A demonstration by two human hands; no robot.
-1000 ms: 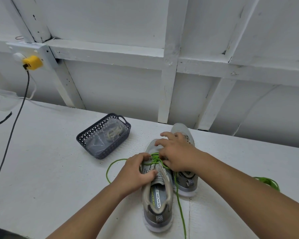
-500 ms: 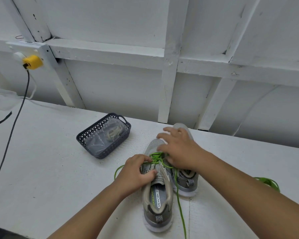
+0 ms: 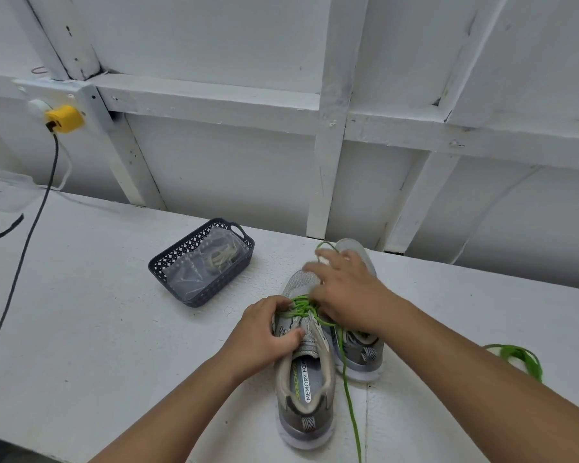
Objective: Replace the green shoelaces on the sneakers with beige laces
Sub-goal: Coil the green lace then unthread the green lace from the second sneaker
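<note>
Head view: left hand (image 3: 264,332) grips sneaker (image 3: 303,379); right hand (image 3: 348,295) pulls green lace (image 3: 348,392).

A white-painted wall (image 3: 214,168) of boards braced by upright and slanting battens fills the upper frame, a white tabletop (image 3: 81,312) is spread across the lower half, and a yellow plug (image 3: 64,119) with a dark cable (image 3: 24,248) is seen at upper left.

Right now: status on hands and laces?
Left hand grips near sneaker. Right hand pulling green lace out. Beige laces in basket.
</note>
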